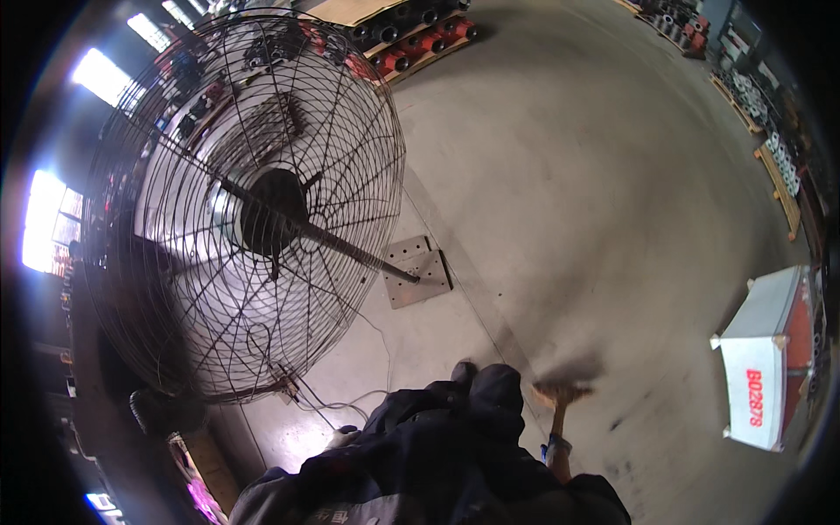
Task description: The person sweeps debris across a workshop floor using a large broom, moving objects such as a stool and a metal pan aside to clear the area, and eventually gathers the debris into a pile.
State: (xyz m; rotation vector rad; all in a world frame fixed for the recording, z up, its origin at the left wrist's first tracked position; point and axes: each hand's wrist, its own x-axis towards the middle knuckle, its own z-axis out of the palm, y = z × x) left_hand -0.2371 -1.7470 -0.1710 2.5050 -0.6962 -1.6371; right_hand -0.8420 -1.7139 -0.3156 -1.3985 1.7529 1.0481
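Note:
My right hand [556,448], in a glove with blue on it, is wrapped round the wooden handle of a broom [558,418]. The broom's brown bristles reach the floor ahead of my feet and look slightly smeared. Low on the left, my left hand [345,435] shows as a small pale shape beside my dark clothes. A thin dark line runs up from it toward the cables under the fan; its fingers look closed, but what they hold is too small to tell.
A large caged fan [271,210] fills the left side, its pole on a square metal base plate [416,284]. Loose cables [341,404] trail below it. A white box-shaped stand [761,363] is at right. Pallets of metal parts [420,48] line the far edges.

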